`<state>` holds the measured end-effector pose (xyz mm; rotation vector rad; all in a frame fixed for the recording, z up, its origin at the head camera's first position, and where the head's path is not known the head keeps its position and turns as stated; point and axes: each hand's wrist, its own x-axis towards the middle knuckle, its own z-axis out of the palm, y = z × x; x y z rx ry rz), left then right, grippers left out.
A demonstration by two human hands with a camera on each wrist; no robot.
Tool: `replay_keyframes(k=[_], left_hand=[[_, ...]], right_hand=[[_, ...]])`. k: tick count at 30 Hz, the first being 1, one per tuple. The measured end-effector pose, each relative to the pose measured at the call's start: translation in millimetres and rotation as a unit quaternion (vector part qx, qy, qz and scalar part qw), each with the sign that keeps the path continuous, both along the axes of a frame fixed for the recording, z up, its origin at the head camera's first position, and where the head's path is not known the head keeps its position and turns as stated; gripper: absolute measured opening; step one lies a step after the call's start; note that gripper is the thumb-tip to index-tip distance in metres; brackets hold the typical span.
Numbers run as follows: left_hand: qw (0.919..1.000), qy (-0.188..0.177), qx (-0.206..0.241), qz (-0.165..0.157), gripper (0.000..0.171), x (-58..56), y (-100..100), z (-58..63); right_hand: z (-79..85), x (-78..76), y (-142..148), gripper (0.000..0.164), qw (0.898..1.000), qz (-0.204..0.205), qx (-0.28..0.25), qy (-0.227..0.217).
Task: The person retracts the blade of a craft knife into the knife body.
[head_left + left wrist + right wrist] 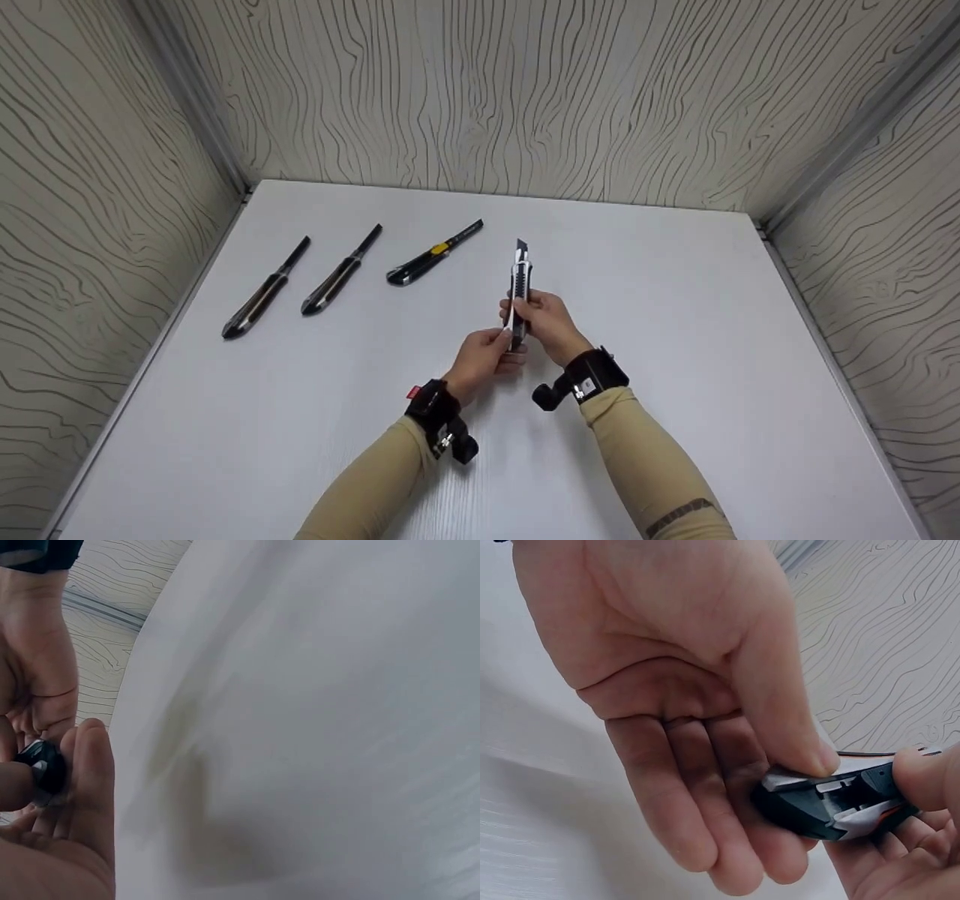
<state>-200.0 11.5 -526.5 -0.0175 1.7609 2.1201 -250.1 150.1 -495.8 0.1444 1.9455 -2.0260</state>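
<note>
A silver-and-black utility knife [520, 274] points away from me, held up between both hands near the middle of the table. My right hand [553, 324] grips its body, thumb along the top near the slider. The left hand [480, 361] pinches the rear end between thumb and fingers. In the right wrist view, the left thumb presses the side of the knife's dark end [802, 810], with the other left fingers extended below. The left wrist view catches only that dark end [49, 771] between the fingers. A short tip shows at the knife's front.
Two dark-handled knives [255, 307] [330, 289] lie slanted at the left of the white table [712, 315]. Another black knife with a yellow slider [439, 248] lies closer to the hands. Wood-grain panels [480, 97] stand along the back and sides.
</note>
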Motion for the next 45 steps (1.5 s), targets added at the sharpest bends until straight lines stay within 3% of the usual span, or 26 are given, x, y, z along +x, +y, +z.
replay_keyframes(k=[5, 13, 20, 28, 36, 45], left_hand=[[0.9996, -0.021, 0.019, -0.003, 0.039, 2.8, 0.1, -2.2], [0.9994, -0.007, 0.034, 0.007, 0.037, 3.1, 1.4, -2.8], [0.9997, 0.001, 0.025, 0.007, 0.034, 3.7, 3.2, -2.5], [0.9999, 0.003, -0.002, 0.012, 0.038, 0.7, 5.6, -2.1], [0.9997, 0.011, -0.017, 0.01, 0.041, 1.0, 3.3, -1.4], [0.9995, -0.003, -0.028, 0.011, 0.042, 0.3, 2.4, 1.4]], right_hand=[[-1.6, -0.2, 1.2, 0.035, 1.0, -0.003, -0.012, 0.008], [-5.2, 2.2, 0.3, 0.037, 0.999, -0.019, -0.023, 0.018], [-5.9, 2.4, -0.3, 0.038, 0.999, -0.033, -0.007, 0.003], [-3.0, 2.5, 0.2, 0.037, 0.999, -0.018, 0.03, 0.006], [-2.5, 2.7, -1.3, 0.037, 1.0, -0.019, 0.021, 0.01], [-4.0, 1.6, -1.1, 0.037, 1.0, -0.008, 0.022, 0.015]])
